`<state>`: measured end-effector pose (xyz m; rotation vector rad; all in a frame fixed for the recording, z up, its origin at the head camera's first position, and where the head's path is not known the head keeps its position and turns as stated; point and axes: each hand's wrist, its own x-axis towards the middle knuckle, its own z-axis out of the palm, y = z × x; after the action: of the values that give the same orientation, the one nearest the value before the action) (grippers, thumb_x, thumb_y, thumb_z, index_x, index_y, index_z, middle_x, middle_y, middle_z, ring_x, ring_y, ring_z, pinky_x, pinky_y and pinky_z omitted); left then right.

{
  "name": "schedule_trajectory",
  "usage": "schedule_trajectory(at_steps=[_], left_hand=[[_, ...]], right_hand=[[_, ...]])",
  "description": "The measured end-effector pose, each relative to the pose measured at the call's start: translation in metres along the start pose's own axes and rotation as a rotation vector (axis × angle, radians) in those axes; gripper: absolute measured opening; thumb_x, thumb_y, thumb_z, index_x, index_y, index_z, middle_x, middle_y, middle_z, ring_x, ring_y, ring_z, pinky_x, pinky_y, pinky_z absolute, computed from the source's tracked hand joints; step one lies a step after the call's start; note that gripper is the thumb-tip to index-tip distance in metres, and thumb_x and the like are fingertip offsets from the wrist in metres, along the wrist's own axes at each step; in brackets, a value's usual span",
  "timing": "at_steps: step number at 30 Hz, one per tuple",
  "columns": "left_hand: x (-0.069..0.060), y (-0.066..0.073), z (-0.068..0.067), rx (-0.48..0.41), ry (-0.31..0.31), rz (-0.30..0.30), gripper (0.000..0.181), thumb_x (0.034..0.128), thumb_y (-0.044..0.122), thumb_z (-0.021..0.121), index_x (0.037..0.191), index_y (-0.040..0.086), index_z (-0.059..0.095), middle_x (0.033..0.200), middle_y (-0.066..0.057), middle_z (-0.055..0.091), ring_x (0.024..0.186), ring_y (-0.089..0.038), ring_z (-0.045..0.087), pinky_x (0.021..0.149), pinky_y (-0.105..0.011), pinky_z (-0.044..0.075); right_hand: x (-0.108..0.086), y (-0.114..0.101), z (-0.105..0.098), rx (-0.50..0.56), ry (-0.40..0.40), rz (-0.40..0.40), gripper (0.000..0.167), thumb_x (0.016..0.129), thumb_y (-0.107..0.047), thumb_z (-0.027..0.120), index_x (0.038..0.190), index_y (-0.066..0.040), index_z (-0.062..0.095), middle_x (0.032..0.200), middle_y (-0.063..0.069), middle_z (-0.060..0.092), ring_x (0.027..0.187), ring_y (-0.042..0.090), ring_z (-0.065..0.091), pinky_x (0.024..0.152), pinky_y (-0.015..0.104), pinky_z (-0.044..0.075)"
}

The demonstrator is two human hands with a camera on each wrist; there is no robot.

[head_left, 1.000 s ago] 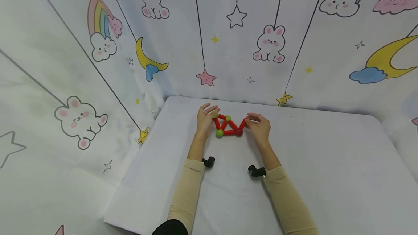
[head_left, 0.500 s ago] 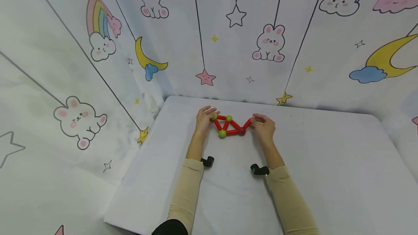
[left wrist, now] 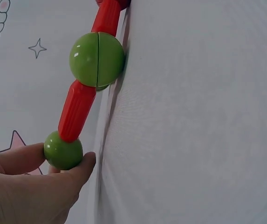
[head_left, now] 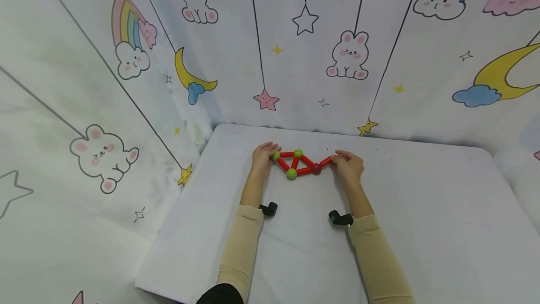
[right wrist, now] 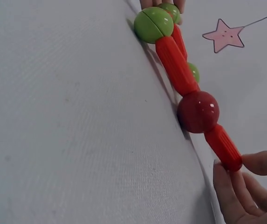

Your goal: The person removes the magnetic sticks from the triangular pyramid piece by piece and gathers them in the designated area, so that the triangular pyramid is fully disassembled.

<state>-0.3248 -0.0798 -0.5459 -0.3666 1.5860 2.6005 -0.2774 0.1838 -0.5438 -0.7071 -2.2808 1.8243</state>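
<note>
A frame of red rods and balls spans the gap between my hands above the table. My left hand (head_left: 261, 157) pinches a green ball (left wrist: 63, 150) at its left end, thumb and fingers on either side. From that ball a red rod (left wrist: 77, 112) leads to a nearer green ball (head_left: 291, 174); another green ball (head_left: 298, 153) sits at the back. A dark red ball (right wrist: 198, 112) joins the frame's right corner. Out of it sticks a single red rod (right wrist: 223, 147), whose free end my right hand (head_left: 349, 168) pinches between thumb and fingers.
The white-covered table (head_left: 422, 210) extends around both arms. Behind it hangs a white cloth wall (head_left: 236, 50) with printed bunnies, stars and moons. Each wrist carries a small black camera, one on the left (head_left: 269, 209) and one on the right (head_left: 340, 218).
My right hand has moved to the right with the rod's end, swinging that rod outward and lower. The frame has shifted slightly right and flattened. My left hand has come slightly nearer, still pinching its ball.
</note>
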Motion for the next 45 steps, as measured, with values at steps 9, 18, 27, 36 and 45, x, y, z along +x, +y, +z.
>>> schedule_trajectory(at_steps=[9, 18, 27, 36, 45], left_hand=[[0.000, 0.000, -0.002, -0.041, 0.046, -0.035, 0.048, 0.0989, -0.017, 0.049, 0.147, -0.013, 0.044, 0.144, -0.032, 0.055, 0.133, -0.039, 0.059, 0.113, -0.036, 0.047], [-0.001, -0.001, 0.000, -0.056, 0.039, -0.021, 0.046, 0.0970, -0.021, 0.047, 0.143, -0.015, 0.045, 0.142, -0.034, 0.055, 0.134, -0.041, 0.058, 0.112, -0.035, 0.048], [-0.003, -0.003, 0.004, -0.010, 0.021, -0.029, 0.046, 0.0971, -0.020, 0.048, 0.142, -0.013, 0.048, 0.139, -0.032, 0.057, 0.132, -0.039, 0.060, 0.112, -0.035, 0.047], [-0.007, -0.004, 0.012, 0.012, 0.001, -0.042, 0.048, 0.0951, -0.021, 0.047, 0.142, -0.012, 0.049, 0.140, -0.031, 0.057, 0.131, -0.039, 0.061, 0.111, -0.036, 0.049], [-0.010, -0.005, 0.016, 0.030, -0.007, -0.055, 0.045, 0.0961, -0.018, 0.053, 0.140, -0.012, 0.050, 0.138, -0.031, 0.058, 0.130, -0.039, 0.062, 0.110, -0.036, 0.050]], right_hand=[[0.000, 0.002, -0.003, -0.068, 0.020, -0.005, 0.034, 0.097, -0.017, 0.073, 0.130, -0.007, 0.073, 0.112, 0.015, 0.077, 0.094, 0.022, 0.075, 0.065, 0.015, 0.052], [0.000, 0.004, -0.004, -0.129, 0.054, -0.047, 0.031, 0.096, -0.014, 0.072, 0.125, -0.006, 0.075, 0.110, 0.018, 0.077, 0.089, 0.027, 0.075, 0.060, 0.014, 0.051], [0.000, -0.001, -0.005, -0.163, 0.086, -0.075, 0.030, 0.098, -0.013, 0.069, 0.127, -0.006, 0.073, 0.114, 0.014, 0.076, 0.098, 0.025, 0.071, 0.076, 0.024, 0.056], [-0.007, -0.016, 0.000, -0.108, 0.094, -0.188, 0.028, 0.097, -0.011, 0.071, 0.124, -0.007, 0.074, 0.116, 0.011, 0.076, 0.106, 0.024, 0.071, 0.082, 0.024, 0.056], [-0.025, -0.025, 0.028, -0.093, -0.099, -0.310, 0.029, 0.096, -0.010, 0.074, 0.124, -0.005, 0.073, 0.112, 0.010, 0.077, 0.104, 0.026, 0.073, 0.087, 0.031, 0.060]])
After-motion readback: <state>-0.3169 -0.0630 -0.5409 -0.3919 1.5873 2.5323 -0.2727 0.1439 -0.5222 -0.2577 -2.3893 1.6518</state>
